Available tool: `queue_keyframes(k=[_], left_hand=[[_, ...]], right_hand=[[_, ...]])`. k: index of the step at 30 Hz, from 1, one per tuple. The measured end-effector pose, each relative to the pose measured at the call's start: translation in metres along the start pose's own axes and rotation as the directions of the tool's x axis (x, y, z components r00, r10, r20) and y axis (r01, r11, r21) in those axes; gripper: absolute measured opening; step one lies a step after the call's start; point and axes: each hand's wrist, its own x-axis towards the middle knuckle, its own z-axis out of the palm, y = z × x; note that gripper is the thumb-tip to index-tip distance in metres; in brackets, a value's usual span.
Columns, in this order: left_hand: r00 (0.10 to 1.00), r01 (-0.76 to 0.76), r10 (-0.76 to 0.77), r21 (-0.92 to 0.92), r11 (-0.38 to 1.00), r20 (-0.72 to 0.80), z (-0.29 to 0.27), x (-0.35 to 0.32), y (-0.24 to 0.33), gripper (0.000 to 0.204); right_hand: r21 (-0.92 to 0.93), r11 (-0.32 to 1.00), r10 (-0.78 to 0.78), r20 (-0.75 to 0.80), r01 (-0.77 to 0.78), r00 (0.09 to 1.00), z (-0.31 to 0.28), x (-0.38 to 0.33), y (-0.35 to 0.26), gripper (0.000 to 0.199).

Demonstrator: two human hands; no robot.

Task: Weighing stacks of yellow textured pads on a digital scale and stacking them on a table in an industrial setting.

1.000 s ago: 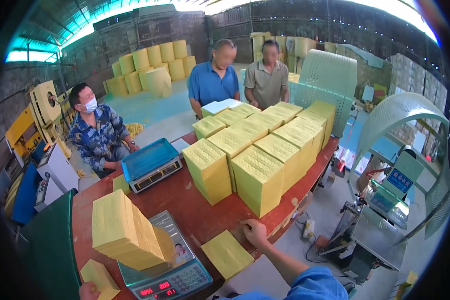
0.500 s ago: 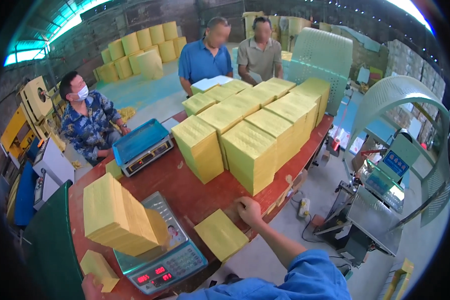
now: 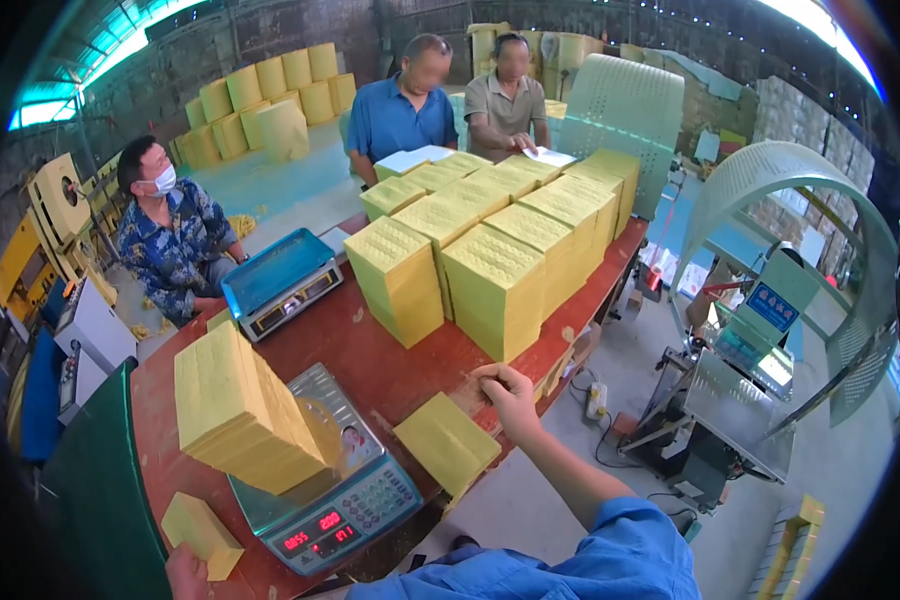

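Note:
At the lower left, my left hand grips a short stack of yellow paper at its near edge; part of the hand is cut off. Next to it, a tall, tilted block of yellow paper sheets rests on a digital scale with red lit figures. My right hand is at the table's right side, its fingers curled in and no object visible in them. Just left of that hand, a flat yellow stack lies at the table's edge, partly overhanging it.
Several tall yellow paper stacks crowd the far part of the red table. A second scale with a blue tray stands far left. Three people stand or sit around. A machine with a perforated arch is at right.
My right hand has shifted slightly, its fingers lifting and curling toward the thumb. The person in the beige shirt now has a hand at a white sheet on the stacks. My left hand keeps its hold.

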Motion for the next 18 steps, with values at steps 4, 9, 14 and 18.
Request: queue_keyframes(k=[4, 9, 14, 18], left_hand=[[0.998, 0.008, -0.011, 0.059, 0.998, 0.056, -0.02, -0.005, 0.017, 0.031], [0.991, -0.099, 0.107, 0.098, 0.99, -0.084, 0.024, 0.011, -0.025, 0.025], [0.921, -0.201, 0.216, 0.08, 0.976, -0.324, 0.018, -0.001, -0.019, 0.012], [0.909, -0.152, 0.194, 0.139, 0.978, -0.368, 0.013, -0.037, -0.028, 0.018]], right_hand=[[0.082, 0.996, -0.013, 0.38, -0.019, 0.925, 0.058, -0.082, -0.072, 0.017], [0.166, 0.986, -0.139, 0.819, 0.003, 0.556, 0.162, -0.16, -0.068, 0.015], [0.027, 0.96, 0.055, 0.959, -0.28, 0.279, 0.251, -0.234, -0.024, 0.022], [-0.161, 0.852, 0.329, 0.905, -0.499, 0.27, 0.305, -0.277, 0.021, 0.027]])
